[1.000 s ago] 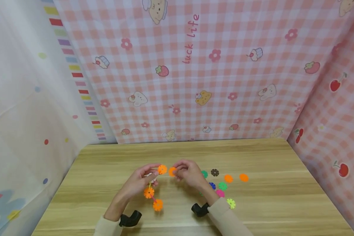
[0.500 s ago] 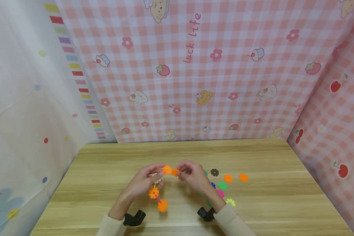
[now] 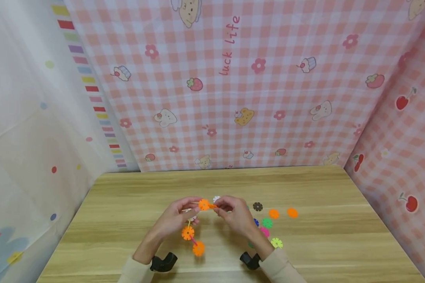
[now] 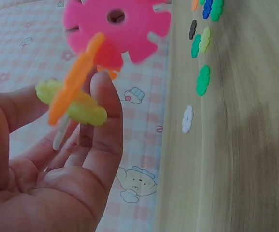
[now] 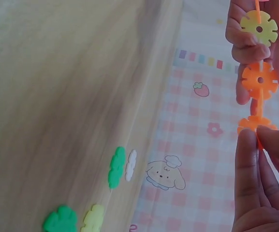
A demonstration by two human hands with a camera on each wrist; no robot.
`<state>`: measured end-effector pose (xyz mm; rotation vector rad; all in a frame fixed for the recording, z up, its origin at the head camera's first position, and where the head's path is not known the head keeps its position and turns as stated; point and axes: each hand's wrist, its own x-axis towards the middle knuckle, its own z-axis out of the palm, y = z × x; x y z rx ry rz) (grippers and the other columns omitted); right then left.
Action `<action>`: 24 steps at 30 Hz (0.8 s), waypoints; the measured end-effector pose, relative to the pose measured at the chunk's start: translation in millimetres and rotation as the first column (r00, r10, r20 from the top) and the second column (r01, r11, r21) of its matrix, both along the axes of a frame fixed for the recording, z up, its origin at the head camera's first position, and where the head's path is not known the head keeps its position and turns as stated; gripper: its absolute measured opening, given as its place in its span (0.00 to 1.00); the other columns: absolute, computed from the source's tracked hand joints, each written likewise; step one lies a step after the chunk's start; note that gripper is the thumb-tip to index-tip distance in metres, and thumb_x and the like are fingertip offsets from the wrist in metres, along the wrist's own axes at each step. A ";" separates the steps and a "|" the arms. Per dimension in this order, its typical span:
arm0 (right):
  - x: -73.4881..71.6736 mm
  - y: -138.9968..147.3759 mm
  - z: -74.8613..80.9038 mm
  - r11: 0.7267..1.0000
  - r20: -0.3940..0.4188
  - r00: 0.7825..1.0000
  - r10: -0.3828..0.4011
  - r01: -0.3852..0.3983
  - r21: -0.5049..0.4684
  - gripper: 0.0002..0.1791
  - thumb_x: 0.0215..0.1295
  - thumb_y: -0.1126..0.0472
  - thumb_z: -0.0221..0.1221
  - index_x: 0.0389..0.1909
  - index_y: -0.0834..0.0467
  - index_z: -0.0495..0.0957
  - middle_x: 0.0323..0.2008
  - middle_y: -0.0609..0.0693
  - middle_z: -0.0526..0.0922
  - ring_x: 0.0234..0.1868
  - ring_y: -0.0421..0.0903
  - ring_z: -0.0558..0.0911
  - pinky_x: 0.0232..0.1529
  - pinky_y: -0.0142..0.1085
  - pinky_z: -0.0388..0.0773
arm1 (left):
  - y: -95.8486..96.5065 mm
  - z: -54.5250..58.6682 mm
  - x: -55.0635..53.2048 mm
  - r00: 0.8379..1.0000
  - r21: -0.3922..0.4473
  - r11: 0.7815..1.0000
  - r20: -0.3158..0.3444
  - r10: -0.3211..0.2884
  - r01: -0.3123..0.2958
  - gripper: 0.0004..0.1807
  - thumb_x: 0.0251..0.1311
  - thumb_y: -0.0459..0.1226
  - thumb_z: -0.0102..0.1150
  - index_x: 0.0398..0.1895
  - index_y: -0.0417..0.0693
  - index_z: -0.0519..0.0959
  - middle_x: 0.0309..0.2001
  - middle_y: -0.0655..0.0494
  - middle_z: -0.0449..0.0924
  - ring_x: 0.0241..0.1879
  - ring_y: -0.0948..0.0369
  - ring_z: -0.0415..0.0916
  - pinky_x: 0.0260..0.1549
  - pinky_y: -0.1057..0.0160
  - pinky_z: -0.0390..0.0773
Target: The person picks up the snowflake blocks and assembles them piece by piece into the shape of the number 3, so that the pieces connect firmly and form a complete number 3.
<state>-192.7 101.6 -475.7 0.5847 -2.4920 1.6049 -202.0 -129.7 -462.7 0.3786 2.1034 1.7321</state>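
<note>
My left hand (image 3: 177, 216) pinches a chain of slotted plastic snowflake discs between thumb and fingers. From it hang a lower orange disc (image 3: 188, 233), an edge-on pink disc (image 4: 117, 29) and an orange end disc (image 3: 198, 248); a yellow disc (image 5: 259, 29) sits by the left fingers. At the chain's other end an orange disc (image 5: 260, 79) faces the right hand. My right hand (image 3: 235, 214) pinches another orange disc (image 5: 255, 123) between thumb and forefinger. Between these two, an orange piece stands edge-on, and they meet in the head view.
Loose discs lie on the wooden table (image 3: 127, 220) to the right: brown (image 3: 257, 206), green (image 3: 267, 223), pink (image 3: 265, 232), yellow (image 3: 277, 243) and two orange, one far right (image 3: 292, 212). A white disc (image 3: 217, 199) lies behind the right hand. A checked cloth (image 3: 233, 137) hangs behind.
Both hands have shifted slightly right, the left carrying the chain. The gap between the two orange discs has closed, and the right hand's disc has turned edge-on in the head view.
</note>
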 end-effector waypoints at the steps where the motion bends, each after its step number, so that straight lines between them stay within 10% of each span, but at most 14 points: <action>1: 0.4 0.2 -0.2 1.000 -0.006 1.000 0.000 0.000 -0.006 0.05 0.62 0.68 0.66 0.37 0.56 0.85 0.34 0.47 0.87 0.32 0.39 0.83 0.37 0.32 0.83 | -0.3 0.0 0.0 1.000 0.006 1.000 0.002 -0.002 0.002 0.23 0.70 0.43 0.57 0.66 0.48 0.73 0.56 0.38 0.76 0.42 0.41 0.82 0.44 0.46 0.83; 24: 12.6 11.9 -3.3 0.998 -0.145 0.987 -0.063 0.059 -0.028 0.04 0.61 0.68 0.66 0.35 0.56 0.86 0.33 0.48 0.88 0.30 0.37 0.83 0.35 0.31 0.83 | 12.1 -3.3 -1.4 0.998 0.058 0.996 -0.002 -0.070 0.070 0.25 0.68 0.42 0.60 0.65 0.42 0.73 0.54 0.35 0.79 0.48 0.41 0.82 0.49 0.49 0.82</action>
